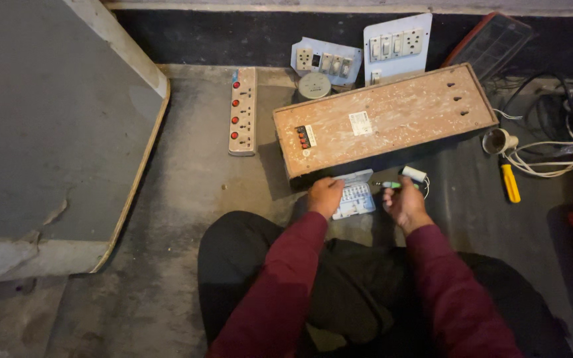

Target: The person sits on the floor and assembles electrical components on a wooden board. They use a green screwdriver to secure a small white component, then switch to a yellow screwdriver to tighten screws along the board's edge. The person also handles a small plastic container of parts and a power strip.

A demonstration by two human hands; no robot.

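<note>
The person sits on the concrete floor [187, 199], both hands low before a long wooden box [382, 122]. The left hand [325, 195] rests on the edge of a small clear bit case [355, 199], fingers curled over it. The right hand [402, 204] is closed around a green-tipped screwdriver [392, 185] — just beside the case. A power strip [243, 111] lies left of the box, a yellow tool [510, 183] off to the right.

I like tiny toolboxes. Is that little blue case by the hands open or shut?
Open: the case lies with its lid back and rows of small bits showing, left hand on its edge.
</note>
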